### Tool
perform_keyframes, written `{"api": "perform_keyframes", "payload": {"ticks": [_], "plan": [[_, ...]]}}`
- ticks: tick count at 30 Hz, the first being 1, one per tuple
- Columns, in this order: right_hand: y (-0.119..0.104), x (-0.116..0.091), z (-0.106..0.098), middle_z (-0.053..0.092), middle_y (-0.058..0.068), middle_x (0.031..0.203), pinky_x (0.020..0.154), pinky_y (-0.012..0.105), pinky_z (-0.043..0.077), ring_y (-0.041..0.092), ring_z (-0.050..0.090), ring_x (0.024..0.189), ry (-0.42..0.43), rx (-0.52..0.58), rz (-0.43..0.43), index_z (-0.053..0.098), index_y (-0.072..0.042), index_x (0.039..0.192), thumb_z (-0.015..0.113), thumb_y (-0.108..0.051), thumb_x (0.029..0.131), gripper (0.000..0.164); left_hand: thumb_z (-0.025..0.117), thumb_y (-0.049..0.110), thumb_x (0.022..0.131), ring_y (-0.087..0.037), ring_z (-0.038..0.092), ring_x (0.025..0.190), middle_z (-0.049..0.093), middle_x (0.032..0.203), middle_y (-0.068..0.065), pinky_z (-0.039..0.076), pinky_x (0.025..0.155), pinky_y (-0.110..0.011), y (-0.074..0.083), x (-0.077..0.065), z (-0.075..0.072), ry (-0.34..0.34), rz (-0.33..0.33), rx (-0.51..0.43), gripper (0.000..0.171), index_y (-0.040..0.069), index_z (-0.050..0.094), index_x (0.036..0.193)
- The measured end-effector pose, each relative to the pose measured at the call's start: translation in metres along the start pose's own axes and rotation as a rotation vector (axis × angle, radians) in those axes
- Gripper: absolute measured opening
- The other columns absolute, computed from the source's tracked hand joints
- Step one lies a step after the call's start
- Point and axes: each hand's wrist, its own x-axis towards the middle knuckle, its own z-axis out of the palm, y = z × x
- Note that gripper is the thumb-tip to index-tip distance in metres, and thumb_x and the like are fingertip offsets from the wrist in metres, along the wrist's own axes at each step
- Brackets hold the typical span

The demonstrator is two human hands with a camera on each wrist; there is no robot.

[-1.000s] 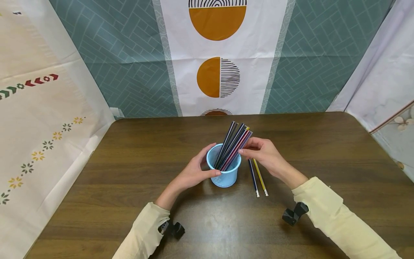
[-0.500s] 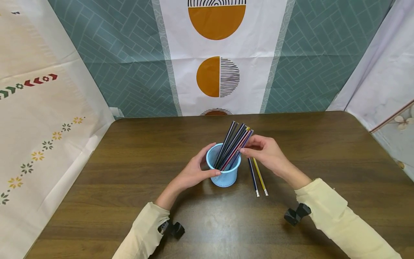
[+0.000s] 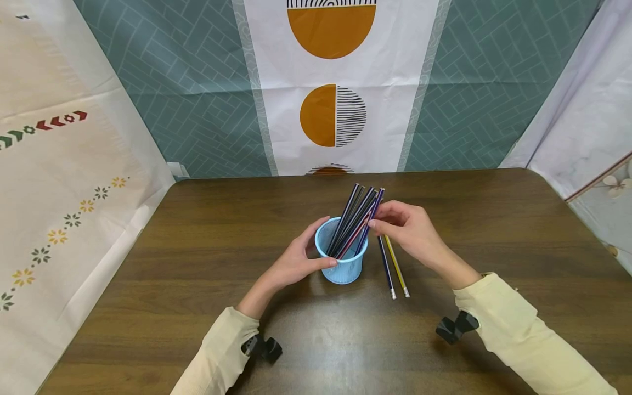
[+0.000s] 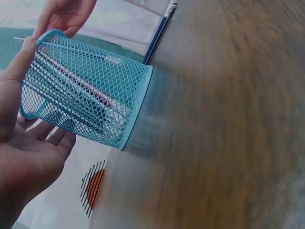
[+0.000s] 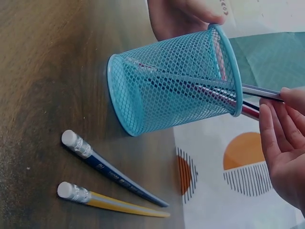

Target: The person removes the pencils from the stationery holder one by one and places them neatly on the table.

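Note:
A light-blue mesh pencil cup (image 3: pixel 344 272) stands upright on the table, with several pencils (image 3: pixel 348 222) leaning to the right inside. My left hand (image 3: pixel 291 265) holds the cup around its upper side, thumb at the near rim and fingers behind; the left wrist view shows the mesh wall (image 4: pixel 90 86) between them. At the right rim, my right hand (image 3: pixel 417 233) pinches a dark blue-purple pencil (image 5: pixel 257 91) between thumb and fingertips. That pencil's lower end is still inside the cup, and it stands a little apart from the others.
Two pencils lie on the table right of the cup, partly under the right hand: a dark blue pencil (image 5: pixel 119 176) and a yellow pencil (image 5: pixel 124 204), white erasers toward the person. Patterned cloth (image 3: pixel 207 93) hangs behind the wooden table (image 3: pixel 222 230).
My right hand has moved slightly up and to the right, drawing the pinched pencil away from the bundle and a bit more upright. The left hand and cup have stayed put.

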Motion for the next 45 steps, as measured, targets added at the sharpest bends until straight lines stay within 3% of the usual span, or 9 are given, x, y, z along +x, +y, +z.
{"api": "perform_keyframes", "payload": {"ticks": [8, 14, 22, 30, 35, 45], "plan": [[-0.004, 0.0, 0.007, 0.066, 0.019, 0.094, 0.074, 0.028, 0.055, 0.025, 0.068, 0.076, 0.006, 0.05, -0.077, 0.063, 0.009, 0.103, 0.066, 0.003, 0.089, 0.015, 0.078, 0.017, 0.083, -0.027, 0.047, 0.125, 0.044, 0.141, -0.012, 0.039, 0.102, -0.046, 0.0, 0.001, -0.001, -0.004, 0.009, -0.001, 0.085, 0.004, 0.028, 0.15], [-0.007, -0.003, 0.012, 0.064, 0.018, 0.096, 0.075, 0.031, 0.055, 0.015, 0.067, 0.078, 0.011, 0.051, -0.105, 0.062, 0.008, 0.105, 0.063, 0.005, 0.09, 0.015, 0.077, 0.016, 0.084, -0.026, 0.046, 0.126, 0.044, 0.142, -0.011, 0.039, 0.102, -0.045, 0.001, 0.002, -0.001, -0.006, 0.001, 0.006, 0.084, 0.005, 0.028, 0.15], [-0.012, -0.001, 0.016, 0.064, 0.018, 0.095, 0.074, 0.033, 0.056, 0.013, 0.066, 0.078, 0.01, 0.059, -0.157, 0.059, 0.009, 0.104, 0.061, 0.008, 0.091, 0.013, 0.077, 0.014, 0.084, -0.027, 0.046, 0.127, 0.044, 0.142, -0.011, 0.038, 0.103, -0.044, 0.002, 0.002, 0.0, -0.005, -0.016, 0.014, 0.084, 0.007, 0.028, 0.151], [-0.02, 0.003, 0.016, 0.064, 0.016, 0.093, 0.071, 0.029, 0.055, 0.017, 0.065, 0.076, 0.046, 0.012, -0.194, 0.059, 0.008, 0.105, 0.06, 0.007, 0.091, 0.014, 0.078, 0.017, 0.083, -0.027, 0.046, 0.127, 0.044, 0.142, -0.013, 0.037, 0.103, -0.045, 0.0, 0.001, -0.001, -0.001, -0.012, 0.019, 0.086, 0.005, 0.027, 0.151], [-0.025, 0.005, 0.016, 0.063, 0.016, 0.093, 0.073, 0.026, 0.055, 0.027, 0.064, 0.078, 0.052, -0.005, -0.184, 0.058, 0.008, 0.108, 0.06, 0.005, 0.092, 0.016, 0.078, 0.019, 0.083, -0.028, 0.046, 0.127, 0.044, 0.142, -0.013, 0.037, 0.103, -0.045, -0.002, 0.0, -0.001, 0.0, -0.012, 0.019, 0.086, 0.004, 0.026, 0.151], [-0.038, 0.01, 0.013, 0.062, 0.014, 0.088, 0.069, 0.022, 0.053, 0.031, 0.061, 0.074, 0.101, -0.036, -0.237, 0.06, 0.008, 0.107, 0.061, 0.005, 0.092, 0.016, 0.077, 0.019, 0.084, -0.028, 0.045, 0.128, 0.043, 0.143, -0.014, 0.036, 0.104, -0.046, 0.0, -0.001, 0.0, 0.0, -0.018, 0.018, 0.086, 0.006, 0.026, 0.151]]}}
